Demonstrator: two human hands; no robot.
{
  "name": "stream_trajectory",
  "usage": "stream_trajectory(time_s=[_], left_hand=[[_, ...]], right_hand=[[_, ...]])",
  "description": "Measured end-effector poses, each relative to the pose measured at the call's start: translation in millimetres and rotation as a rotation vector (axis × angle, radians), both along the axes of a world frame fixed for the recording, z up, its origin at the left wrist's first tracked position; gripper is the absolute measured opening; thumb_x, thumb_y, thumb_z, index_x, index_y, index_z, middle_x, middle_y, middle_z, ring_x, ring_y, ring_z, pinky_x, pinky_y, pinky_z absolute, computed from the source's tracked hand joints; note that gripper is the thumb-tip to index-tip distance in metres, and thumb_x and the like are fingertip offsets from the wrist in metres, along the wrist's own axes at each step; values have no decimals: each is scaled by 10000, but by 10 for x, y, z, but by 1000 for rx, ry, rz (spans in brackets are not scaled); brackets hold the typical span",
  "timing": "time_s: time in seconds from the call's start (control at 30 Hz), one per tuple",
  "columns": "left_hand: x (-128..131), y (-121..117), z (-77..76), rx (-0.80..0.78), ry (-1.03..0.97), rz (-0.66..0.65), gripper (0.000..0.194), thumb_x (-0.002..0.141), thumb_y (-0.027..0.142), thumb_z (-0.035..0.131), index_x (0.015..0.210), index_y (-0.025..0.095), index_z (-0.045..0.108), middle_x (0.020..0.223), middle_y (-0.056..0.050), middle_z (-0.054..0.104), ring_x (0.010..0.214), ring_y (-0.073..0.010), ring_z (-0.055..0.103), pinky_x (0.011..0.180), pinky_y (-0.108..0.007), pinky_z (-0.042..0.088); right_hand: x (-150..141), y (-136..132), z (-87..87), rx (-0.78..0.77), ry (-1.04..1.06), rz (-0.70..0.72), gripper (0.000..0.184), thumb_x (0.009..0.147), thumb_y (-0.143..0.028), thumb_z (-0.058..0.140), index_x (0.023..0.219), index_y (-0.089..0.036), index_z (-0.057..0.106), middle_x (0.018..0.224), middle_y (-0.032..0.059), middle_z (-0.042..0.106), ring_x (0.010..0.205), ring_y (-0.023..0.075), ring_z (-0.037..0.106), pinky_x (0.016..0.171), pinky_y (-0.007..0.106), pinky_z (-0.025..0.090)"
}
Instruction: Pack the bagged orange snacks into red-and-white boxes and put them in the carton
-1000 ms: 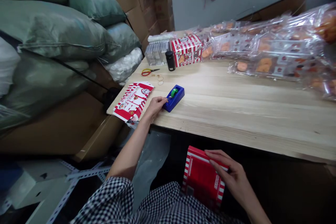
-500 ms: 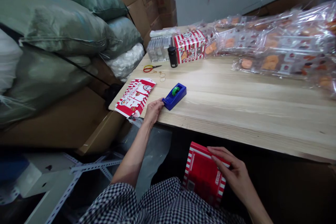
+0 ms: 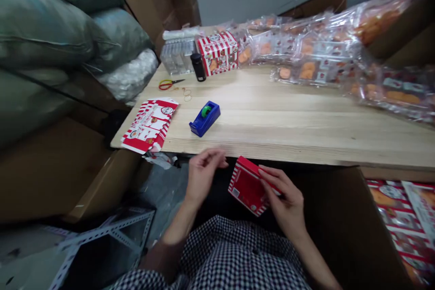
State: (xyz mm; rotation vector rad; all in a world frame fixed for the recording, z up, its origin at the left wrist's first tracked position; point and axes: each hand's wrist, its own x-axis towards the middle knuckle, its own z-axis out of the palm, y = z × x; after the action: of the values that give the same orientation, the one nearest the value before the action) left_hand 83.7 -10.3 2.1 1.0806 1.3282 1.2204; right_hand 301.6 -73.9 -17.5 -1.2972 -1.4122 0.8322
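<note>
My right hand [image 3: 283, 199] grips a small red and white striped box [image 3: 249, 188] along its top edge, held tilted over my lap in front of the table edge. To the left of the box, my left hand [image 3: 205, 174] is raised with its thumb and fingers pinched together. Whatever those fingertips hold is too small and blurred to make out. Beyond that hand, a blue tape dispenser [image 3: 205, 118] with a green roll core sits on the table [image 3: 258, 122]. Flat striped cartons [image 3: 149, 124] lie at the table's left corner.
Scissors [image 3: 166, 84], a black bottle [image 3: 198, 67], clear plastic trays [image 3: 178, 56] and a striped carton [image 3: 218, 53] stand at the back left. Clear bags of orange items [image 3: 312, 61] line the back right. A cardboard box [image 3: 360, 226] with printed packs is at lower right; stuffed sacks [image 3: 44, 31] rise at left.
My left hand has left the tape dispenser and come back toward the red box, still pinched. My right hand has raised the box slightly. The view has turned to the right.
</note>
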Motion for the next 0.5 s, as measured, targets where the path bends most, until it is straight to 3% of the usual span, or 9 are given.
stream_trajectory(time_s=[0.07,0.13,0.2,0.27,0.37,0.5], left_hand=[[270,-220,99,-107,-107,-118,208,841,348,724,938,168,768,795,-33,730,667,-144,690,687,-261,568],[449,-334,99,-197,-234,-174,272,830,340,741,1049,180,757,806,-34,731,657,-138,686,678,-264,575],[536,-356,36,-258,-352,-183,528,813,319,763,1313,219,627,791,-14,723,641,-128,679,678,-267,581],[558,-334,-36,-293,-417,-164,798,795,294,784,1495,244,404,769,4,717,619,-119,672,664,-260,579],[552,-305,-98,-325,-424,-122,892,784,302,792,1528,221,306,759,3,715,614,-121,673,650,-248,573],[560,-318,-125,-359,-425,-110,884,766,332,803,1504,221,329,768,4,712,620,-127,677,650,-251,568]], right_hand=[[-86,-28,-19,44,-40,-8,325,960,-190,556,1211,-331,706,1262,61,663,1147,251,643,987,458,544],[-141,-65,-65,59,-67,6,348,963,-172,543,1234,-334,689,1289,61,652,1162,254,642,981,458,557],[-165,-100,-118,56,-73,17,377,961,-158,546,1278,-335,650,1300,62,648,1172,256,641,991,464,556],[-165,-122,-160,56,-73,-7,440,949,-152,571,1346,-342,578,1304,61,649,1168,259,646,991,473,558],[-129,-106,-174,58,-114,-14,568,941,-146,584,1451,-357,449,1325,63,642,1185,267,640,991,497,558],[-31,7,-129,144,-258,176,558,952,-119,539,1438,-388,485,1316,48,634,1247,263,592,1130,590,411]])
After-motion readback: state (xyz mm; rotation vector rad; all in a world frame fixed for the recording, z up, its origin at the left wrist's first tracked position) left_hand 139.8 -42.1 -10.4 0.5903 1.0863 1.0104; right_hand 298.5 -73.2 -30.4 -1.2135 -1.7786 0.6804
